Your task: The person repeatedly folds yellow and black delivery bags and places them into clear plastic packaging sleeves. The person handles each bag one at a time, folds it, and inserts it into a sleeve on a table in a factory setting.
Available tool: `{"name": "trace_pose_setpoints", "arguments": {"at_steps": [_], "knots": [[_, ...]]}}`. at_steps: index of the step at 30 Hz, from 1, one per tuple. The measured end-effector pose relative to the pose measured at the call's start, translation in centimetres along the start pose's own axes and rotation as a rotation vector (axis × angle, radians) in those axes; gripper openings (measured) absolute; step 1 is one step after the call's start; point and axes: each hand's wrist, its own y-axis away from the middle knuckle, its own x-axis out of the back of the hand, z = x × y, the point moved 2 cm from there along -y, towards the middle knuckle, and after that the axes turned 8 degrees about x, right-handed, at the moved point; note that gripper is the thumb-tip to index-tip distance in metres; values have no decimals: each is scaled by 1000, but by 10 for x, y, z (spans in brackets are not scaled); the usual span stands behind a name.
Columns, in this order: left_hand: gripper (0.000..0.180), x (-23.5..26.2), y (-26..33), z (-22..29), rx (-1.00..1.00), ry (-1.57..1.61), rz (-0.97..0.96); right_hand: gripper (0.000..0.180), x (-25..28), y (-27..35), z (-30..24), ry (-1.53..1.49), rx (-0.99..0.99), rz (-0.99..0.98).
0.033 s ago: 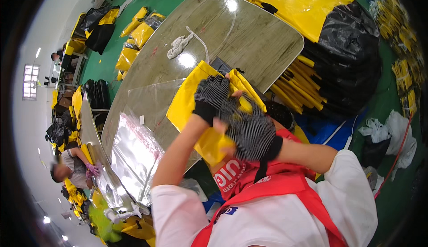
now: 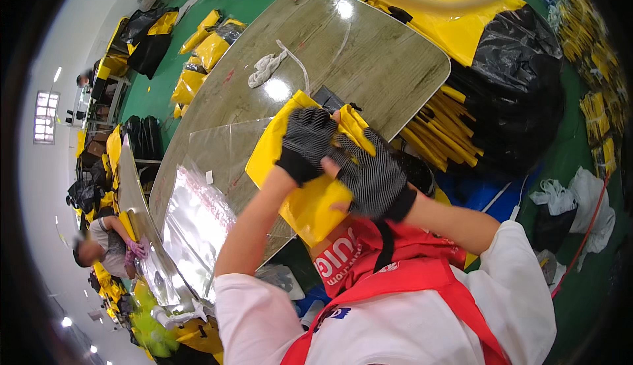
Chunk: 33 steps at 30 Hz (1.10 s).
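At the far left I see a co-worker in pink gloves (image 2: 136, 249) leaning at another table edge. Next, clear plastic sleeves (image 2: 193, 226) lie on the wood-topped table (image 2: 369, 55). My left hand (image 2: 308, 139), in a striped glove, lies over the folded yellow sheet (image 2: 315, 210) at the table's near edge; I can't tell whether its fingers close on it. Just beside it, my right hand (image 2: 374, 175) touches the sheet too, its grip also unclear to me. Farther right stands a black-and-yellow sack (image 2: 517, 42).
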Motion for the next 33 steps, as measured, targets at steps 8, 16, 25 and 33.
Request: {"name": "trace_pose_setpoints", "arguments": {"at_steps": [8, 16, 25, 33], "knots": [[48, -20, -2, -37, 96, 276, -187, 49, -29, 66, 73, 117, 294, 154], [67, -41, 101, -10, 409, 2069, 42, 39, 30, 114, 116, -597, -623, 91], [20, -62, 156, -1, 651, 438, 447, 47, 11, 87, 100, -1360, -1006, 84], [45, -58, 191, -78, 686, -21, 148, 53, 20, 27, 98, -1233, -959, -199]]}}
